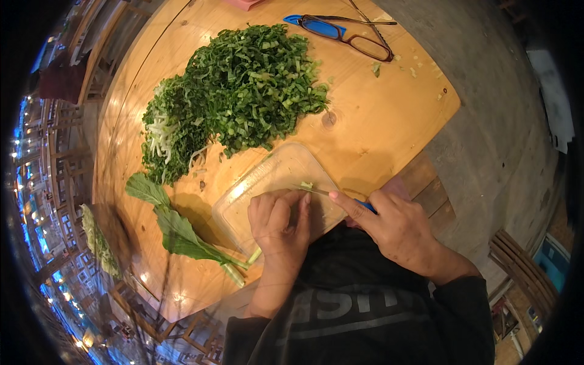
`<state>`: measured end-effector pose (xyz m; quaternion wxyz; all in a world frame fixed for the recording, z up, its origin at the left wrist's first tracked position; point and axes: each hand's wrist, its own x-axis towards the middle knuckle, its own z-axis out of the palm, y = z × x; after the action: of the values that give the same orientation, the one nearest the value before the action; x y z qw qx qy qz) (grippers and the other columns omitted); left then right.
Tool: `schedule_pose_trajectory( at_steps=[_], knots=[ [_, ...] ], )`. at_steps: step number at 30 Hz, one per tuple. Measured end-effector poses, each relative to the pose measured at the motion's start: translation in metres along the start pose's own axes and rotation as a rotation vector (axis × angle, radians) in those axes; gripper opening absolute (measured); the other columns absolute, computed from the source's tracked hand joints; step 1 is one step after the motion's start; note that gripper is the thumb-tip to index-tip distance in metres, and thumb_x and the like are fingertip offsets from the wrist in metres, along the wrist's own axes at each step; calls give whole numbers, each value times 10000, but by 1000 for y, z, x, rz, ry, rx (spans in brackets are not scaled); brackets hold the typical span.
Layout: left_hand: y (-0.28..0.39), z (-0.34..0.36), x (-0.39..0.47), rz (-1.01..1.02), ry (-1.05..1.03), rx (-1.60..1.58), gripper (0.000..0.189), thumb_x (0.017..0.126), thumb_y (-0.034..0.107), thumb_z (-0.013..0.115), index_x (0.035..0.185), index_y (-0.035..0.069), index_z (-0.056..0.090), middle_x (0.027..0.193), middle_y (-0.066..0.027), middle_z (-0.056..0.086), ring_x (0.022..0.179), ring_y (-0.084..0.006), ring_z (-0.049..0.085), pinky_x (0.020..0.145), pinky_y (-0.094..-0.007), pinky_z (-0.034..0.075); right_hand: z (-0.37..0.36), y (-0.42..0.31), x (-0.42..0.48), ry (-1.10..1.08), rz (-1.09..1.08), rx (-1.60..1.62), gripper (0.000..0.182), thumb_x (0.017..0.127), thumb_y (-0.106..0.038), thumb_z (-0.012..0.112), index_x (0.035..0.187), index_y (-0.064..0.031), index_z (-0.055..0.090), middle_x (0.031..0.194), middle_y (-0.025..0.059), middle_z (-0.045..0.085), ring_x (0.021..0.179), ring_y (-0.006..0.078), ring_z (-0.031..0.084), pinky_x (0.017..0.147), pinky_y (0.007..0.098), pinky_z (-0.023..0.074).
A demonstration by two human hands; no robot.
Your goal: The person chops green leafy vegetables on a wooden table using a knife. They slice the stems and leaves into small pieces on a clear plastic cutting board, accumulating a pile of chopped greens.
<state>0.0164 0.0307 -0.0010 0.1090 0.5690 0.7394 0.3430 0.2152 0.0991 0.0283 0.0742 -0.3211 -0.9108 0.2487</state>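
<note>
My right hand [401,228] grips a small knife [319,190] by its blue handle, index finger stretched along the top. The blade points left, its tip beside a small pale green vegetable piece [306,185]. My left hand [279,219] is curled close to the blade, thumb and fingertips together; whether something is pinched inside is hidden. Both hands are over a clear plastic container or lid [292,159] lying on the wooden table [365,114]. Left of my left wrist lies a leafy green [182,235] with pale stalks.
A large heap of chopped greens [255,82] covers the table beyond the container, with pale shreds [160,137] at its left. Eyeglasses [369,48] and a blue flat object [319,27] lie near the far right edge. A bamboo-like slatted piece [524,264] stands at lower right.
</note>
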Motion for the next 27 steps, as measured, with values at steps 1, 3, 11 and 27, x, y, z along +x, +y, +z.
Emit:
schedule_pose_trajectory(
  at_steps=[1,3,11,27],
  knots=[
    [0,0,0,-1,-1,-4,164,789,32,793,927,63,710,902,-84,675,834,-289,588,773,-382,456,0,0,0,-20,1,1,573,897,-100,564,1464,-182,562,794,50,487,703,191,576,606,312,529],
    [1,0,1,-2,8,-15,166,788,31,795,928,65,711,898,-80,674,830,-286,589,775,-378,454,-1,0,1,-58,2,3,573,903,-101,561,1469,-185,555,802,53,497,710,192,584,599,315,530],
    [4,-3,1,-6,7,23,170,782,14,799,919,58,708,882,-80,671,819,-287,592,748,-374,465,-8,-12,7,-107,37,-48,583,894,-127,583,1475,-145,531,836,78,531,708,213,603,550,328,541],
    [-2,1,-4,-12,53,-12,150,787,0,794,871,55,682,858,-81,660,799,-288,576,720,-372,462,-16,-16,-8,-123,65,88,633,891,-54,560,1513,-156,497,799,89,496,691,227,577,586,348,530]
  ],
)
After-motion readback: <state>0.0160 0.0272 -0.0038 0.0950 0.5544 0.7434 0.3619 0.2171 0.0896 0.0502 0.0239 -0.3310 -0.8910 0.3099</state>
